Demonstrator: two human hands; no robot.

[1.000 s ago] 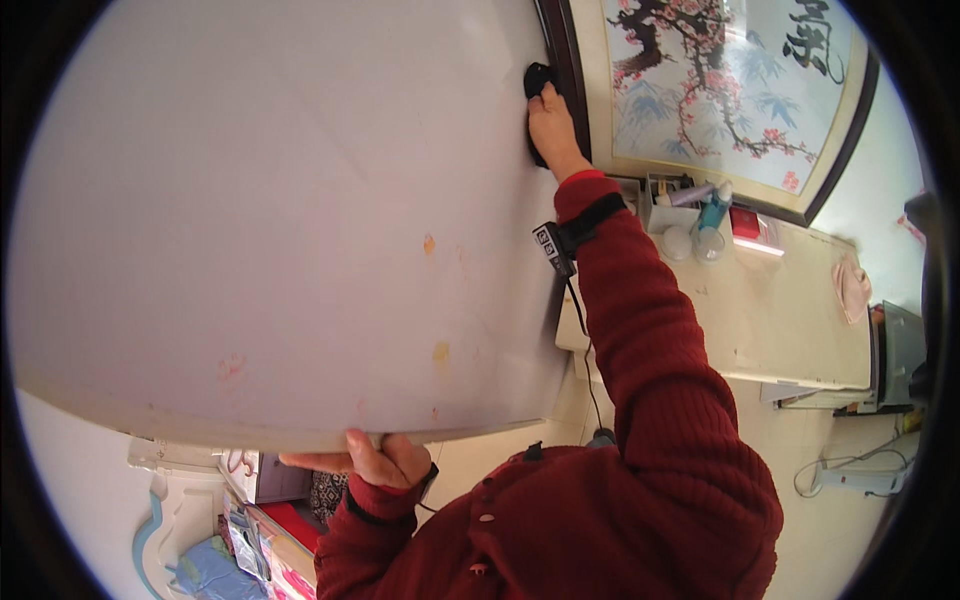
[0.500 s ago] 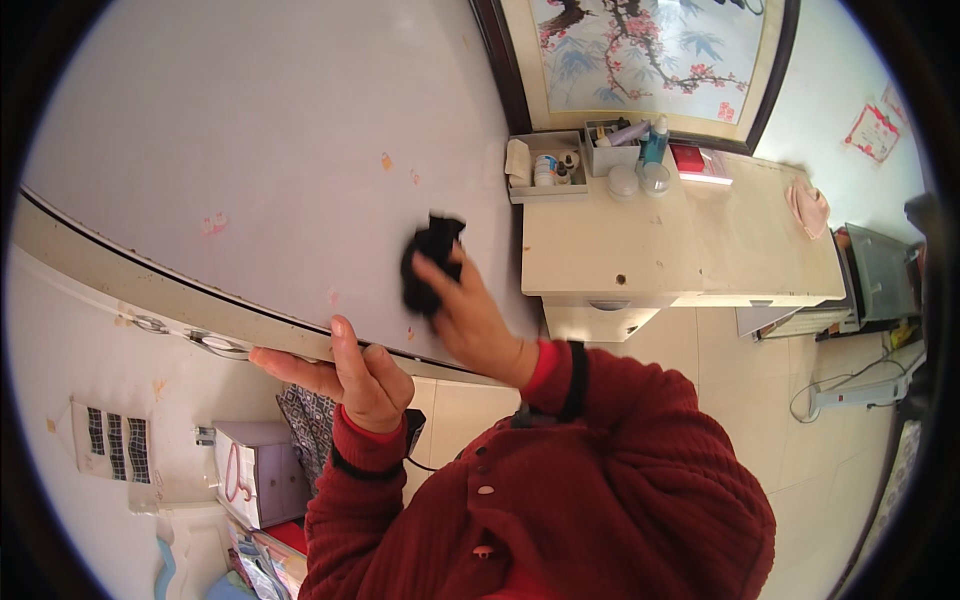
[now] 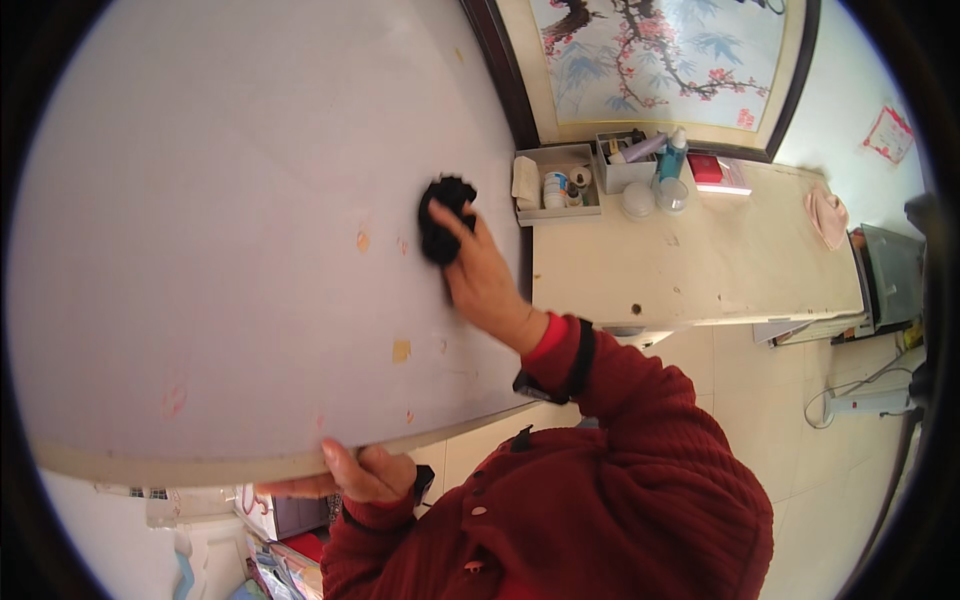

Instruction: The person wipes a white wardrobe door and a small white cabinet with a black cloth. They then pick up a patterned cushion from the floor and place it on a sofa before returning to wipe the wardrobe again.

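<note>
Gripping black cloth (image 3: 434,240) on panel (image 3: 220,220) in right fingers (image 3: 456,227); perhaps holding panel's near edge in left fingers (image 3: 344,469); with marks (image 3: 401,350) remaining across panel.

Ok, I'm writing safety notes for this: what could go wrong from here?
The left hand is at the edge of the pale panel; if that swung, it might get pinched. The right hand holds a black cloth left of the open grey tray; a wide swipe could perhaps knock the tray.

Matt black cloth (image 3: 441,243) on a smooth pale panel (image 3: 230,230).
Ribbed knit sleeve (image 3: 645,390); smooth, scuffed counter (image 3: 740,265); glossy dark frame (image 3: 503,72); translucent plastic-looking bottle (image 3: 672,158); smooth floor tiles (image 3: 750,420).
</note>
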